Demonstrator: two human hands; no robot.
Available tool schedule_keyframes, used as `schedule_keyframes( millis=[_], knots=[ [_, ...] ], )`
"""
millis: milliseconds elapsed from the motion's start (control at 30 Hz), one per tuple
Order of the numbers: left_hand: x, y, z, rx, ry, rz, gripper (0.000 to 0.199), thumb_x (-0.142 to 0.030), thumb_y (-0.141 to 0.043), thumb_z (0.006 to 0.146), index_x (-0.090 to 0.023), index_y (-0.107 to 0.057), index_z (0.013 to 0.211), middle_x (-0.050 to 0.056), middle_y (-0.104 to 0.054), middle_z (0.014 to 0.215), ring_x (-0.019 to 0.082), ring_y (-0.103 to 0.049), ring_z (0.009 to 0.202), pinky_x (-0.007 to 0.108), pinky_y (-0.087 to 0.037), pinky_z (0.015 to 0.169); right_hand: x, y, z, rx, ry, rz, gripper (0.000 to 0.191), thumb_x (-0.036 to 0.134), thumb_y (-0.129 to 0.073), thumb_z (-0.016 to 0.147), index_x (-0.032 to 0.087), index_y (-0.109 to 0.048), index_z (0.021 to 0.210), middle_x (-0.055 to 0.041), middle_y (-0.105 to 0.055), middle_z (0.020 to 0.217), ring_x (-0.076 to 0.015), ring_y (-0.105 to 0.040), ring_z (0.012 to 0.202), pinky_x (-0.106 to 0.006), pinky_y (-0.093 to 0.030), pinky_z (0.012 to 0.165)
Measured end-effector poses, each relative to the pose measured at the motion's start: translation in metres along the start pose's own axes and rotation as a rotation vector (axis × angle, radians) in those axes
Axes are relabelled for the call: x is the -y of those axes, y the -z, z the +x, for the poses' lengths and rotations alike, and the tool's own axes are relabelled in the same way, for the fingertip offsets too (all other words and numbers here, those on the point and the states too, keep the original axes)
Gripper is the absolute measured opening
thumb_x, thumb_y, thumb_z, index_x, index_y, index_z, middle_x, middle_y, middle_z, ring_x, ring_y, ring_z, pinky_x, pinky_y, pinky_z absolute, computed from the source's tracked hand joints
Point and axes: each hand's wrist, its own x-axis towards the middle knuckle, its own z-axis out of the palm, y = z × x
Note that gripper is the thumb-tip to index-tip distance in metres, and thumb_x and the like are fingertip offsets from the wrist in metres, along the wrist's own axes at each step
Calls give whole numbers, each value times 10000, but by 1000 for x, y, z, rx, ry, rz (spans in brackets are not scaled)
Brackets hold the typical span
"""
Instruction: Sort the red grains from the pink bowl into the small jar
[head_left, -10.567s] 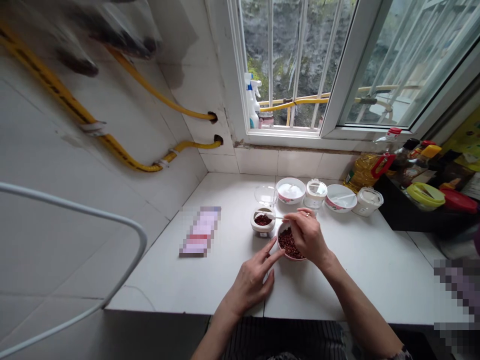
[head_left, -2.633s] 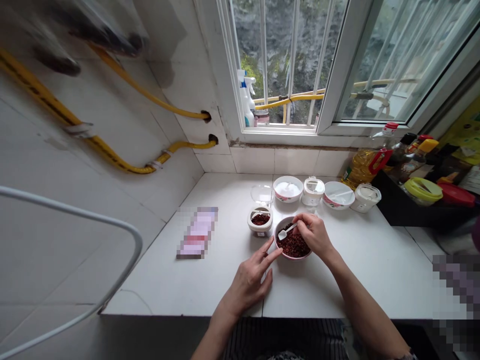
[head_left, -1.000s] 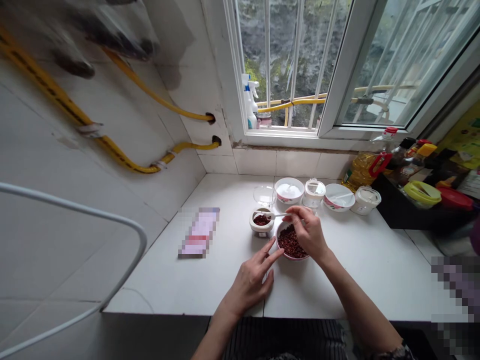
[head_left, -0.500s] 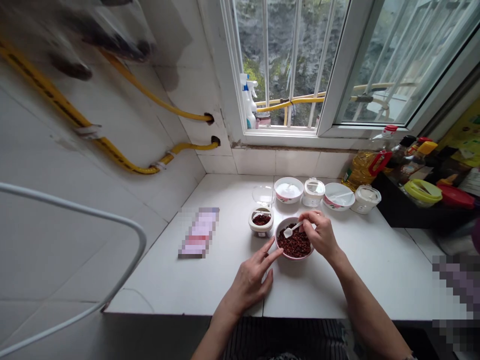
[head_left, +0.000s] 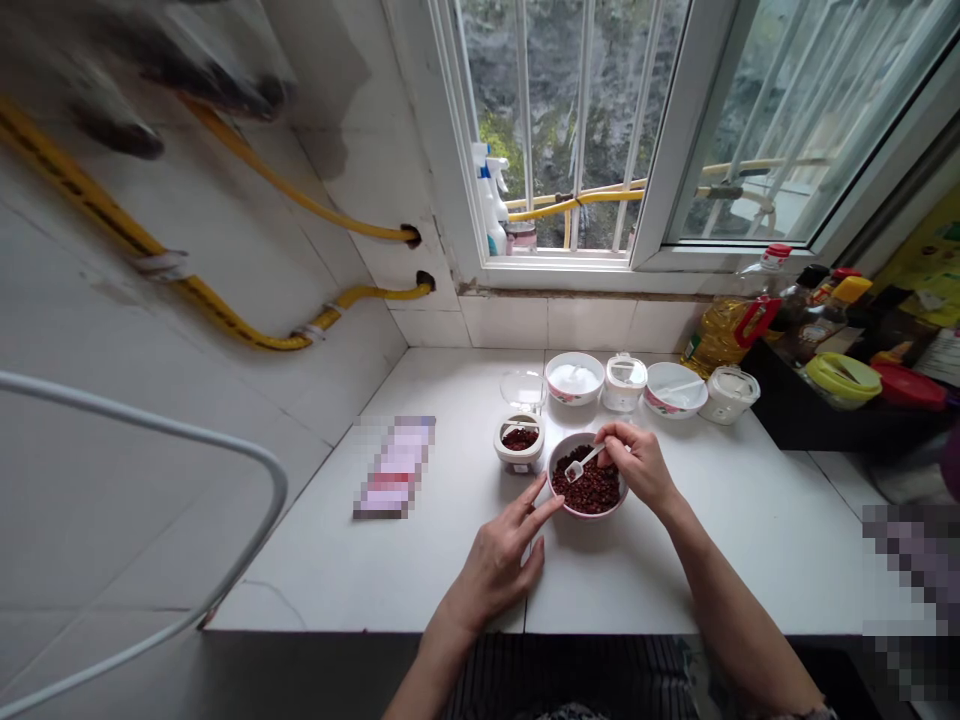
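Observation:
My right hand pinches the handle of a small white spoon. The spoon's bowl holds a few dark red grains, just over the heap in a round bowl. That bowl is filled with dark red-brown peppercorn-like grains. With fingers spread, my left hand rests its fingertips against the bowl's left rim. Just left of the bowl stands an open seasoning jar, partly filled with the same dark red grains, its clear lid tipped back behind it.
Behind stand a bowl of white powder, a lidded jar, another bowl with a white spoon, and a second jar. An oil bottle and other bottles crowd the right. A blurred packet lies left.
The spoon in my right hand has turned so its hollow now shows, with grains in it. My left hand stays at the bowl's rim. The view has shifted slightly.

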Motion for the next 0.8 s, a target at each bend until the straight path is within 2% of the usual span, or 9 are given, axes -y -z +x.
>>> schedule_keyframes(
  millis=[67,267,467,800],
  knots=[
    [0,0,0,0,3,1,692,-37,-453,872,-271,-368,1517,112,-366,1587,238,-527,1347,362,-533,1030,0,1,0,-8,-2,-9,196,192,-455,811,229,-624,719,22,-640,537,-175,-598,552,-325,-490,732],
    [-1,1,0,-4,0,1,704,-37,-457,863,-277,-363,1519,110,-374,1584,241,-543,1333,359,-544,1014,-8,-3,1,1,119,-208,206,177,-469,802,248,-626,689,1,-659,567,-223,-630,741,-388,-440,903],
    [0,1,0,3,4,10,718,-37,-458,857,-280,-353,1524,101,-381,1581,242,-529,1347,368,-537,1027,-13,-3,1,36,130,-293,219,163,-455,817,256,-623,713,8,-653,567,-220,-621,751,-390,-417,944],
    [-2,1,1,0,7,12,718,-31,-462,856,-276,-361,1523,106,-364,1590,243,-527,1348,367,-531,1036,-17,-4,2,41,90,-265,233,151,-443,818,247,-625,707,8,-663,568,-213,-635,709,-398,-424,925]
  ],
)
